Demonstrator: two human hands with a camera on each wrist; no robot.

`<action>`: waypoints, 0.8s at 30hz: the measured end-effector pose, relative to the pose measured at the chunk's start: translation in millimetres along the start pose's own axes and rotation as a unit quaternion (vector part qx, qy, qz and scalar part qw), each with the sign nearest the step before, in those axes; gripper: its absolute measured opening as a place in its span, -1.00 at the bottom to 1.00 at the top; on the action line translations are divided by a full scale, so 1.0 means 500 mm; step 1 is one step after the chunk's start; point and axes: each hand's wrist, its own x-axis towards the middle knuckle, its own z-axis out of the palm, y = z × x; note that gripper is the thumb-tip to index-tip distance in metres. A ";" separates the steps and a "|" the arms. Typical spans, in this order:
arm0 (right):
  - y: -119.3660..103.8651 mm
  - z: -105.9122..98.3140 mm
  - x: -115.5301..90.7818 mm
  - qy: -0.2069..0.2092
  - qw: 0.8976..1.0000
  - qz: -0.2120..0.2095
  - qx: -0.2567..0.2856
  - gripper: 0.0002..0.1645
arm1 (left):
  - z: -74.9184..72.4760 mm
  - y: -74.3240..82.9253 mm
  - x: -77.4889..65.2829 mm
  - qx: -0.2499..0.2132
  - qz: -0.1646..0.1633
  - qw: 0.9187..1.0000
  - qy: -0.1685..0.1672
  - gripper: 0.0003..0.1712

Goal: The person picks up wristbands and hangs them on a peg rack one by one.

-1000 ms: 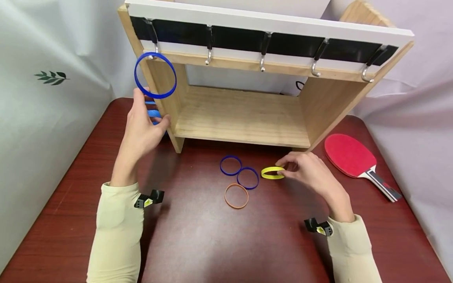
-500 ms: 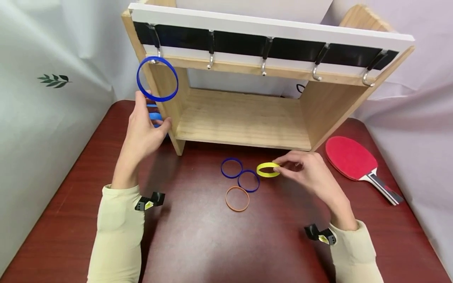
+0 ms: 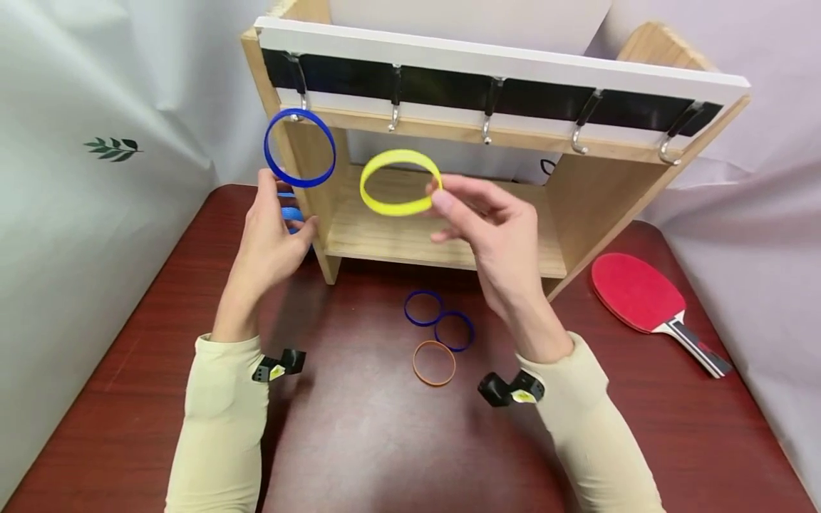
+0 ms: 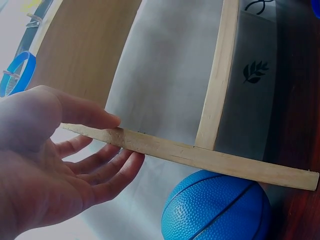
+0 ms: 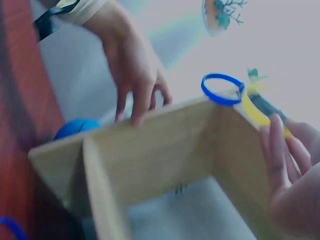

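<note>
As the left grip [image 3: 268,239] clasps the wooden panel [image 4: 182,153], the right grip [image 3: 499,235] pinches a yellow band [image 3: 396,209].

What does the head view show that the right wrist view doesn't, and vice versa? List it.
Only the head view shows the red paddle and the orange band. Only the right wrist view shows a blurred green and orange shape with twig-like lines. Both show the left hand, right hand, yellow band, hanging blue band, blue ball and wooden shelf.

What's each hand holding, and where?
Right hand: the yellow band, pinched at its right edge. Left hand: the wooden left side panel, by its front edge.
</note>
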 end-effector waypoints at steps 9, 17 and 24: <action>-0.001 0.042 0.044 0.048 0.997 -0.035 0.057 -0.75 | 0.012 -0.001 0.004 0.000 0.011 1.000 -0.004 -0.34; 0.015 0.045 0.051 0.048 0.997 -0.045 0.038 -0.75 | 0.007 -0.002 0.003 0.009 0.009 1.000 -0.001 -0.37; 0.024 0.046 0.054 0.045 0.997 -0.053 0.017 -0.71 | 0.001 0.000 -0.001 0.010 0.008 1.000 0.000 -0.35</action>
